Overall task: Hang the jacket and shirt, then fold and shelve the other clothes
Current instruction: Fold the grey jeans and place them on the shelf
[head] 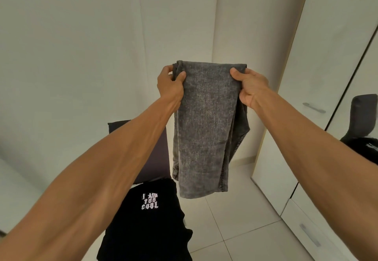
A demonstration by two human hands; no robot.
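Head view, looking forward and down along both bare forearms: a pair of washed grey denim jeans [204, 121] hangs in the air, doubled over at the top. The left hand [170, 81] grips the upper left corner of the fold, thumb in front and fingers wrapped behind; the right hand [248, 85] grips the upper right corner the same way. Both are closed firmly on the cloth and hold nothing else.

What matters for the next fold is the lie of the jeans — the long axis runs straight down from the hands, with the folded edge level between them and the free end dangling below, near a black T-shirt with white lettering [150, 215] that lies lower down. Neither hand looks nearer than the other; they hold the fold evenly at chest height or above.

My reading is that folding is under way, and the hanging end likely needs bringing up to the hands before shelving. A white wardrobe with grey bar handles [314, 107] stands just to the right.
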